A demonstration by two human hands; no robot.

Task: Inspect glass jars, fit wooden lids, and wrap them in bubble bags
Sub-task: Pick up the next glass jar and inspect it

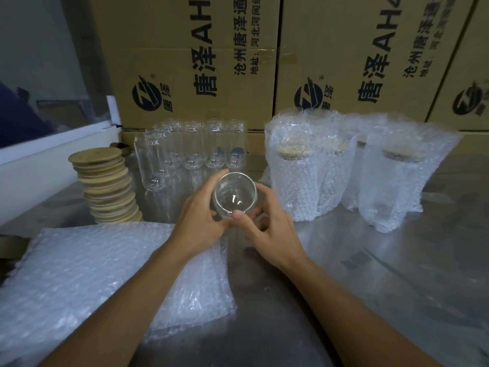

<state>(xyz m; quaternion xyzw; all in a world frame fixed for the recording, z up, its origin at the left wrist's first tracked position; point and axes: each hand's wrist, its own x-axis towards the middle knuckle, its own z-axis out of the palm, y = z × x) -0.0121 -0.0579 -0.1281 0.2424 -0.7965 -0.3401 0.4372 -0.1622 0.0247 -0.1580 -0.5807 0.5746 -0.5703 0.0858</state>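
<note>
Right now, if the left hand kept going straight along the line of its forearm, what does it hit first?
The left hand already grips the held glass jar. Past that, the line runs up and right toward the bubble-wrapped jars, probably the nearest one. Depth is unclear from a single view.

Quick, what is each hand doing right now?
Left hand: fingers curled round the glass jar, holding it.
Right hand: also holding the same jar, thumb and fingers wrapped round it.
</note>
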